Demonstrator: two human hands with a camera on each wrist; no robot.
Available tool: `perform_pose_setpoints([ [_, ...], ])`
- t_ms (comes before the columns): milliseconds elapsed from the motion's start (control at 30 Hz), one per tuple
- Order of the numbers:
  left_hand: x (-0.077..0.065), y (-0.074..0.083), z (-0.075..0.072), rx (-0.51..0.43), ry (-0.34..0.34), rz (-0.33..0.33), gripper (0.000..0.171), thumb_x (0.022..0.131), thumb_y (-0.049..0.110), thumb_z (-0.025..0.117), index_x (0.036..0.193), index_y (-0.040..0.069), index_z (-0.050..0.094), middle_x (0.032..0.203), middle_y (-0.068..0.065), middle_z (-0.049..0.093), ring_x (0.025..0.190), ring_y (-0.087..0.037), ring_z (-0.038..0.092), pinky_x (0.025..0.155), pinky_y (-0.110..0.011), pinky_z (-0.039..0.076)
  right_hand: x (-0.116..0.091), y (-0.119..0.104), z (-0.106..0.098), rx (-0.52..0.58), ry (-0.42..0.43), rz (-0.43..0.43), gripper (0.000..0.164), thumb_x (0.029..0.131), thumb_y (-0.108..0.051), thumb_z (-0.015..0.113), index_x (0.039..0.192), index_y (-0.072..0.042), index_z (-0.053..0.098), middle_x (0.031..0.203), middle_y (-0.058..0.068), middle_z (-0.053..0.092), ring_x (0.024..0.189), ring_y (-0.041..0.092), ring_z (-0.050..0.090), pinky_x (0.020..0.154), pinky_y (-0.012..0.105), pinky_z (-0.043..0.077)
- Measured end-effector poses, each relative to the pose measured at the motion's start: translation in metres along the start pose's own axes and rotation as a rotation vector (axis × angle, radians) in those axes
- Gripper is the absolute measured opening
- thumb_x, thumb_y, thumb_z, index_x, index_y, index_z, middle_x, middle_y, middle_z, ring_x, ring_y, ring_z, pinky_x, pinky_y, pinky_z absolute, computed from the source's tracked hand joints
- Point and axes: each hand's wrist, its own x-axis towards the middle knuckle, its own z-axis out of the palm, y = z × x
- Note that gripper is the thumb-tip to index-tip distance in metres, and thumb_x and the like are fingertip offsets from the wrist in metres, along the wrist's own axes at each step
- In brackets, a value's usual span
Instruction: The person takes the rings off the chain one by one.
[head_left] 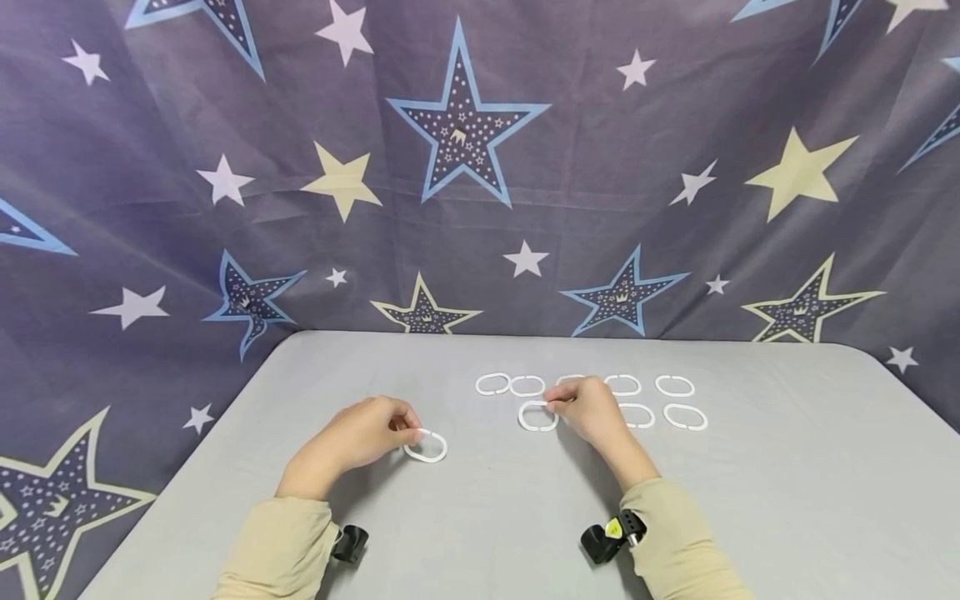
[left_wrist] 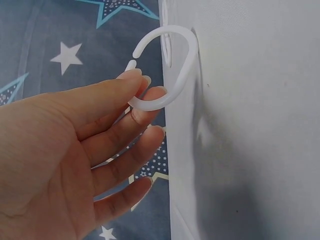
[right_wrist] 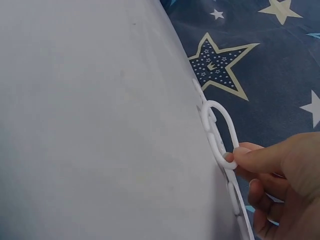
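Note:
My left hand (head_left: pixel 358 435) pinches a white plastic C-shaped curtain ring (left_wrist: pixel 192 50) between thumb and fingertips, over the left-middle of the table. The ring's narrow gap shows beside the thumb in the left wrist view, where the other fingers are loosely bent. Further right, my right hand (head_left: pixel 594 410) pinches a second white curtain ring (right_wrist: pixel 212 141) by its end. This one is at the left end of the front row of rings. Behind it runs a back row of several like rings (head_left: pixel 675 377), one partly hidden by the right hand.
Two more rings (head_left: pixel 684 406) lie to the right of my right hand in the front row. The table (head_left: pixel 795 500) has a grey cloth. A star-patterned curtain (head_left: pixel 570 225) hangs along its far and left sides. Black devices (head_left: pixel 351 543) sit at both wrists.

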Motion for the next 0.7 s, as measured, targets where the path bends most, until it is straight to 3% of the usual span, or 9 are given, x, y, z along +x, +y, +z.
perform_pose_setpoints([
  [333,0.002,-0.001,0.002,0.011,0.023,0.007,0.007,0.090,0.023,0.073,0.084,0.020,0.071,0.075,0.010,0.062,0.066,-0.009,0.052,0.065,-0.032,0.043,0.003,0.000,0.002,-0.057,-0.001,0.029,0.003,0.083,-0.006,0.077,0.086,-0.005,0.079,0.088,0.008,0.075,0.090,0.026,0.068,0.083,0.042,0.050],
  [533,0.005,0.001,0.007,0.059,0.079,0.025,0.006,0.088,0.027,0.075,0.083,0.026,0.072,0.075,0.014,0.061,0.065,-0.007,0.051,0.066,-0.033,0.043,0.004,0.000,0.001,-0.075,-0.005,0.063,0.004,0.083,-0.011,0.079,0.084,-0.008,0.080,0.088,0.006,0.075,0.096,0.029,0.068,0.087,0.045,0.049],
  [700,0.007,0.004,0.011,0.096,0.122,-0.003,0.006,0.087,0.031,0.075,0.082,0.030,0.073,0.075,0.018,0.061,0.067,-0.006,0.051,0.068,-0.036,0.042,0.006,0.000,0.004,-0.094,-0.010,0.068,0.004,0.082,-0.013,0.079,0.082,-0.009,0.080,0.082,0.002,0.075,0.093,0.026,0.068,0.085,0.043,0.049],
])
